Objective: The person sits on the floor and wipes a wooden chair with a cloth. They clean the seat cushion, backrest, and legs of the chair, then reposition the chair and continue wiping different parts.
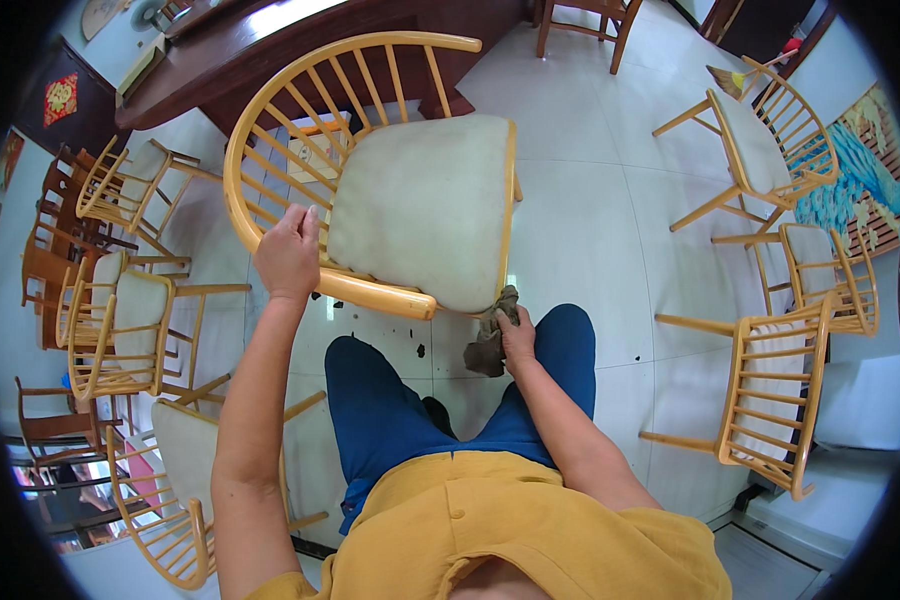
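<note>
A wooden spindle-back armchair [379, 296] with a pale padded seat [424, 210] stands in front of me. My left hand [290, 255] grips its curved back rail where the spindles meet it, on the near left side. In my right hand [516, 337] is a crumpled dark grey-brown cloth [487, 349], pressed at the near right corner of the seat frame. The chair's legs are mostly hidden under the seat. Small dark scraps [421, 350] lie on the tiled floor between the chair and my knees.
More spindle-back chairs stand at the left [144, 311] and at the right [765, 150]. Beyond the armchair is a dark red wooden counter [217, 67], with a cardboard box [311, 159] near its base. A brown wooden chair [589, 11] stands at the top.
</note>
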Motion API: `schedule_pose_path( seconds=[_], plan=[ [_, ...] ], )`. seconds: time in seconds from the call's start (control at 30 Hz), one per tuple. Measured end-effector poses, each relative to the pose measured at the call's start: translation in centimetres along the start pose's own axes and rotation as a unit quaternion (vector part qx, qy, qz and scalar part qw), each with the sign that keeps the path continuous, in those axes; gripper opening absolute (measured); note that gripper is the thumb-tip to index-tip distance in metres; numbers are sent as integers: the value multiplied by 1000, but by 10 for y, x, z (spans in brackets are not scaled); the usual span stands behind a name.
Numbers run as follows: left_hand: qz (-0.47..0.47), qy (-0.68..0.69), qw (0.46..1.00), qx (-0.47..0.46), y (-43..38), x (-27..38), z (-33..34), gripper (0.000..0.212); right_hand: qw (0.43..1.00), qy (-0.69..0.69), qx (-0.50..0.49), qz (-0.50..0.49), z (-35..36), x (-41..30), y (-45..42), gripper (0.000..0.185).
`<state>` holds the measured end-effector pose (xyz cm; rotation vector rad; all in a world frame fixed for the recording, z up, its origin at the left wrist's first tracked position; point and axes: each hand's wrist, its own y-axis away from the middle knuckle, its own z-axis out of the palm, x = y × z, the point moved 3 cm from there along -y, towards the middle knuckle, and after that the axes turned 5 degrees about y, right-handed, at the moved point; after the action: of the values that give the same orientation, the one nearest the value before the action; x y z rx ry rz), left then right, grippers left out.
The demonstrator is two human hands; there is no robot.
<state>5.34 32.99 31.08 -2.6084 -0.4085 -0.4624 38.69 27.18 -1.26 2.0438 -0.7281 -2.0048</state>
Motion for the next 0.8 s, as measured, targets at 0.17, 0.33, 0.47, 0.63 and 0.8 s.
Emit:
schedule_pose_path(
  seconds=[0.17,0.33,0.47,0.63,0.8],
  plan=[
    [1,4,1000,10,3,-1,-3,34,939,300,87,-142,0,-32,18,61],
    [17,8,1000,10,1,2,0,33,991,123,38,-47,-1,-13,1,58],
    [19,26,999,2,2,1,-1,29,972,215,72,-58,-2,-18,2,55],
    [9,35,999,-6,3,0,0,30,960,257,104,-48,3,-30,3,53],
    [-4,28,1000,-7,4,-1,-5,28,966,235,87,-63,6,-22,-4,53]
  ],
)
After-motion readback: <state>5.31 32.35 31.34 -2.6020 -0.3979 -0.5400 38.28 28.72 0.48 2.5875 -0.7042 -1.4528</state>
